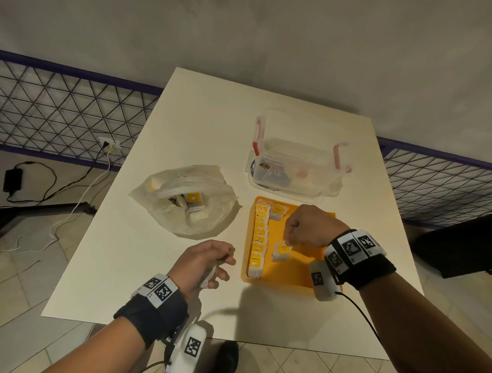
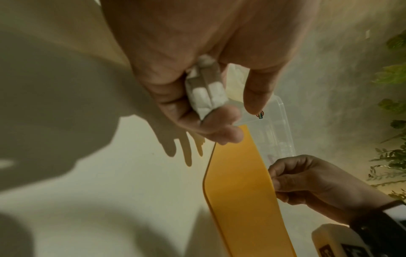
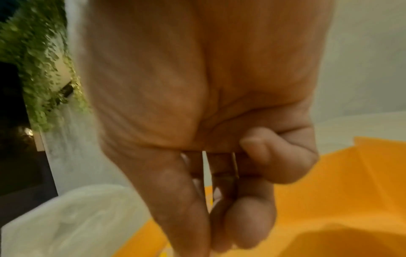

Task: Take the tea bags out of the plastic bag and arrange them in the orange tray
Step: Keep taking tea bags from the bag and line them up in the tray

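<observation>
A crumpled clear plastic bag point(image 1: 184, 199) lies open on the white table with a few tea bags point(image 1: 192, 205) inside. Right of it sits the orange tray point(image 1: 295, 271) point(image 2: 241, 191) point(image 3: 340, 182). A row of yellow-tagged tea bags point(image 1: 258, 239) lines its left side, and one more point(image 1: 277, 211) lies at its far end. My right hand point(image 1: 290, 240) point(image 3: 211, 217) hovers over the tray, thumb and fingers pinching the top of another tea bag point(image 1: 282, 252). My left hand point(image 1: 222, 266) point(image 2: 222, 120) waits left of the tray, gripping white tea bags point(image 2: 206, 88).
A clear lidded box with red clips point(image 1: 296, 156) point(image 2: 274, 125) stands just behind the tray. The table's near edge point(image 1: 160, 327) is close to my wrists. Wire fencing, cables and a wall socket lie beyond the table on the left.
</observation>
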`<state>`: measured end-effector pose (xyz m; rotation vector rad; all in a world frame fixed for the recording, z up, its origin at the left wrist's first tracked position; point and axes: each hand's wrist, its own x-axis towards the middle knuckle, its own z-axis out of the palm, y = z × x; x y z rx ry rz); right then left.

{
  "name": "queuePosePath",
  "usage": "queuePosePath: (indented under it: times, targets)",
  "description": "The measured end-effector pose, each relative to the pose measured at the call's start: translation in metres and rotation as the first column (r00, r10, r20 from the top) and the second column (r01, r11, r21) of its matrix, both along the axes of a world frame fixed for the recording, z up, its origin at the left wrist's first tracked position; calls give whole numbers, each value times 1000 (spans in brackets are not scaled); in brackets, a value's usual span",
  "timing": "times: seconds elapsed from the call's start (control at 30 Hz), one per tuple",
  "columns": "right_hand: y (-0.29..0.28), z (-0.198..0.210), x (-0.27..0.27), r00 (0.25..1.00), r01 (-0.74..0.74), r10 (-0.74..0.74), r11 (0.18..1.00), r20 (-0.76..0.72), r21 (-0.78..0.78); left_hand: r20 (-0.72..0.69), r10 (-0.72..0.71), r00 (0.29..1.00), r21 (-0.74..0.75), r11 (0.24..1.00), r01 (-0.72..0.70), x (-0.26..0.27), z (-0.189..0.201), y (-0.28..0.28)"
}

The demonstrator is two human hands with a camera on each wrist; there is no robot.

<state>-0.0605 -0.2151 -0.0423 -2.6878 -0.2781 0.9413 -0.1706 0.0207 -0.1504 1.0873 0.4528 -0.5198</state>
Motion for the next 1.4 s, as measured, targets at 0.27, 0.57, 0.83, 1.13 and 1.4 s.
queuePosePath:
  times: [0.27,0.57,0.83,1.13,1.4]
  targets:
    - [9,-26,17,976,77,-62,995,208,-65,-15,-14,1000,-7,1000,14,-7,-1,1]
    - [17,-27,20,938,117,-98,992,332,-39,-19,-10,1000,-1,1000,10,-8,-3,6]
    - [13,-28,20,908,167,-169,985,383,38,-51,-14,999,-32,999,13,-7,-4,6]
    - [39,0,-8,898,117,-181,977,402,180,-72,20,997,-200,979,-34,-1,4,9]
    - [99,-8,-60,990,-142,143,955,16,261,32,9,999,-209,978,-2,-2,21,0]
